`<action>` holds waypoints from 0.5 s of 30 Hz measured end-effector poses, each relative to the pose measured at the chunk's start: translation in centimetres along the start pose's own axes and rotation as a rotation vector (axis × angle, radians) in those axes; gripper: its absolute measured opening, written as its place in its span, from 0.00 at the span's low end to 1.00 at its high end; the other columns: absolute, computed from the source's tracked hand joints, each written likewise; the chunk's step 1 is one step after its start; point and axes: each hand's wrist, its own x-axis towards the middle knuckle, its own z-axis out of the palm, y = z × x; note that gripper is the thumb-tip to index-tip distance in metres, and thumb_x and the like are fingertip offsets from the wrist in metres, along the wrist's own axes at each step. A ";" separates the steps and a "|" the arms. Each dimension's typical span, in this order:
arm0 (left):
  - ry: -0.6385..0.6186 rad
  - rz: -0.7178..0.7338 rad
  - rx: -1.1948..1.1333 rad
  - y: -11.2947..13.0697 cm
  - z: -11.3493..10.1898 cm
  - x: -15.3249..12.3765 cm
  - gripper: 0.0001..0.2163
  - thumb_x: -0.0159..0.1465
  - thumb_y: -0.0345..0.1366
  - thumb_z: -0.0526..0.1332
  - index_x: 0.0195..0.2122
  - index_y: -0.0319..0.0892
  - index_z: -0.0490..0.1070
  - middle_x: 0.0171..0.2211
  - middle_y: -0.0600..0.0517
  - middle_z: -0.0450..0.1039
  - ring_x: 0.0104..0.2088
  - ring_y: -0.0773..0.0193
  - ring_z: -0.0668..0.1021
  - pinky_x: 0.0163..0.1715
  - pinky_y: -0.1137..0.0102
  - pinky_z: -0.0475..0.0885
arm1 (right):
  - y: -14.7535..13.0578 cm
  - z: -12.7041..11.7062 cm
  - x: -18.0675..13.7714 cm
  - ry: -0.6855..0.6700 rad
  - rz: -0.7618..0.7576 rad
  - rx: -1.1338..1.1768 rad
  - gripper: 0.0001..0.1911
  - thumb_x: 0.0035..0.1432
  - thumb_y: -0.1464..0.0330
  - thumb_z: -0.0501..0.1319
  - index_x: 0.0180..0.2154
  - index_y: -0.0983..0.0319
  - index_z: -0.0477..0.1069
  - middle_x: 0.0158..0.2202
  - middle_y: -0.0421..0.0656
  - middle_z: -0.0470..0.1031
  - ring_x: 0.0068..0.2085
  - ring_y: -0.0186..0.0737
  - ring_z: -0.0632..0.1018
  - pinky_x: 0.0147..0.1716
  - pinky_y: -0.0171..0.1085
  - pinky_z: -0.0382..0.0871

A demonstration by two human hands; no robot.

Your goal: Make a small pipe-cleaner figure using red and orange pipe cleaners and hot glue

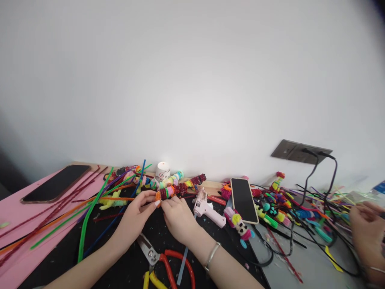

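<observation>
My left hand (pixel 136 213) pinches the orange end of a multicoloured pipe-cleaner piece (pixel 167 193) between thumb and fingers. My right hand (pixel 179 220), with a silver bangle at the wrist, is closed against the same piece from the right; its fingertips are partly hidden. Coiled bands of maroon, yellow and pink run along the piece. To the right of my right hand lies a pale pink glue gun (pixel 209 209) with a crusted nozzle. Snips with red handles (pixel 166 263) rest below the hands, beside a translucent glue stick (pixel 182 267).
Loose pipe cleaners (pixel 90 220) cross the pink sheet (pixel 30 241) at left, near a dark phone (pixel 57 183). A paper cup (pixel 163 170) stands by the wall. A second phone (pixel 244 200), cables and pipe-cleaner figures lie right. Another person's hand (pixel 367 237) shows at the right edge.
</observation>
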 end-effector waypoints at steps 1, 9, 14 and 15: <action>0.015 0.010 0.007 0.1 -0.1 0.0 0.15 0.54 0.43 0.65 0.40 0.43 0.68 0.40 0.46 0.77 0.46 0.52 0.78 0.49 0.59 0.71 | 0.0 0.1 0.7 -0.005 -0.008 -0.020 0.09 0.60 0.77 0.54 0.42 0.64 0.69 0.41 0.47 0.76 0.44 0.47 0.72 0.38 0.41 0.64; 0.153 0.109 0.005 1.0 -0.5 0.0 0.15 0.57 0.44 0.62 0.43 0.45 0.66 0.44 0.47 0.75 0.48 0.54 0.76 0.51 0.61 0.70 | 0.0 0.4 3.0 -0.010 -0.032 -0.030 0.06 0.56 0.76 0.57 0.36 0.64 0.71 0.35 0.48 0.74 0.43 0.49 0.71 0.38 0.41 0.67; 0.222 0.138 -0.064 1.7 -0.6 -0.4 0.14 0.57 0.42 0.63 0.43 0.47 0.66 0.45 0.49 0.73 0.49 0.54 0.75 0.52 0.63 0.70 | 0.4 -1.4 3.3 0.170 0.116 0.175 0.13 0.56 0.80 0.51 0.38 0.64 0.70 0.39 0.47 0.71 0.38 0.41 0.72 0.39 0.37 0.67; 0.232 0.148 -0.077 1.9 -0.7 -0.4 0.14 0.57 0.42 0.63 0.43 0.47 0.66 0.45 0.50 0.73 0.49 0.54 0.75 0.52 0.62 0.69 | 0.7 -1.9 3.4 0.252 0.151 0.265 0.13 0.56 0.80 0.51 0.37 0.63 0.70 0.38 0.46 0.71 0.39 0.40 0.72 0.40 0.37 0.67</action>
